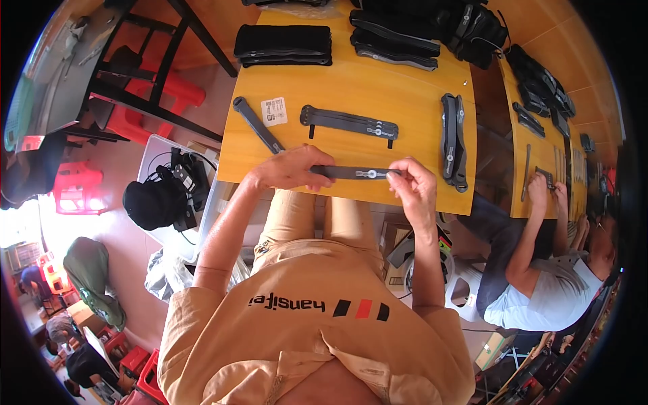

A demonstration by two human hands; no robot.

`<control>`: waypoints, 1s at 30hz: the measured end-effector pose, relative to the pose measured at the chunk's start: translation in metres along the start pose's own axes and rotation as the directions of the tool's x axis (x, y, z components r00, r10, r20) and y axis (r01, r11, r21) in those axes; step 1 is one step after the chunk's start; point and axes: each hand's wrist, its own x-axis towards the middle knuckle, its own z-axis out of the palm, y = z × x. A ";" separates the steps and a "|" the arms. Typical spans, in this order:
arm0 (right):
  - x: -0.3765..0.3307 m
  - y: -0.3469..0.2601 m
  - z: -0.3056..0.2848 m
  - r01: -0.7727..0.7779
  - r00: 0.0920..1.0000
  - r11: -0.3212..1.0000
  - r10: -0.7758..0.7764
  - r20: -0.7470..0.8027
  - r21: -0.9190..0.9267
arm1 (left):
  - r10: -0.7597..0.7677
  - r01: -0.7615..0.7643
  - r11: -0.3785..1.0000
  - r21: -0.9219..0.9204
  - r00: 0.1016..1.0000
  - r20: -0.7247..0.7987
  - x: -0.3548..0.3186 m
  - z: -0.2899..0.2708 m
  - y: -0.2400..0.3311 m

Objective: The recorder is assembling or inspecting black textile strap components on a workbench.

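Observation:
My left hand [291,169] and my right hand [412,183] hold the two ends of a flat dark grey strap [354,173], stretched level over the near edge of a yellow wooden table [351,81]. Each hand's fingers pinch the strap. Just beyond it a small stack of similar straps [349,122] lies flat on the table. Another single strap [256,125] lies at an angle by my left hand, next to a white paper label [274,111]. A further bundle of straps [453,140] lies lengthwise to the right.
Piles of black straps [283,44] and black gear [432,27] fill the table's far side. A co-worker in a white shirt [540,297] sits at a second table [540,155] on the right. A grey bin [169,196] holding black items stands at left, with red stools [74,189] nearby.

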 end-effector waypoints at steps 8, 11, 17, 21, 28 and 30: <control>-0.006 0.005 -0.004 -0.049 0.996 0.997 0.053 0.078 -0.053 | 0.134 -0.017 0.981 0.195 0.783 -0.607 -0.029 -0.001 -0.034; -0.009 0.000 -0.002 -0.026 0.988 0.996 0.039 0.149 -0.086 | 0.279 0.187 0.906 0.380 0.411 -0.868 -0.036 0.003 -0.055; -0.015 -0.015 0.004 0.020 0.980 0.995 0.001 0.199 -0.102 | -0.012 0.699 0.708 0.100 0.154 -0.988 -0.026 0.038 -0.077; -0.024 -0.033 -0.002 0.098 0.957 0.980 -0.046 0.288 -0.171 | 0.017 0.715 0.675 0.182 0.232 -0.973 -0.028 0.038 -0.093; -0.055 -0.072 -0.067 0.220 0.972 0.975 -0.222 -0.079 -0.034 | 0.117 0.634 0.698 0.333 0.358 -0.927 -0.037 0.032 -0.099; -0.058 -0.076 -0.072 0.140 0.990 0.986 -0.142 -0.020 -0.086 | 0.124 0.621 0.707 0.339 0.363 -0.924 -0.038 0.031 -0.097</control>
